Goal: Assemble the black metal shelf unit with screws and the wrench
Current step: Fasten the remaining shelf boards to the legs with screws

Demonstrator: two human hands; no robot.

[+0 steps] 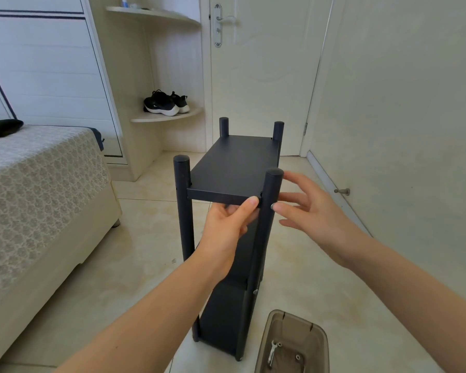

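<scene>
Standing upright on the floor [135, 265], the shelf unit [232, 162] is steadied by the left hand [226, 232], which pinches the top shelf's front edge, thumb on the rim and fingers beneath, likely to hold it level against the near right post [271, 184]. The right hand [310, 211] hovers beside that post, fingers spread, one tip at the joint — whether seating a screw, I cannot tell. The wrench [272, 351] lies in the tray [320, 335] by the unit's foot.

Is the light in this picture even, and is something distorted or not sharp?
Head view: the light is soft and even, with only faint shadows on the floor. In the same head view, the wide lens tilts the door frame and stretches both forearms. The shelf unit is sharp, the right hand looks slightly soft, and the wrench is small but recognisable.
</scene>
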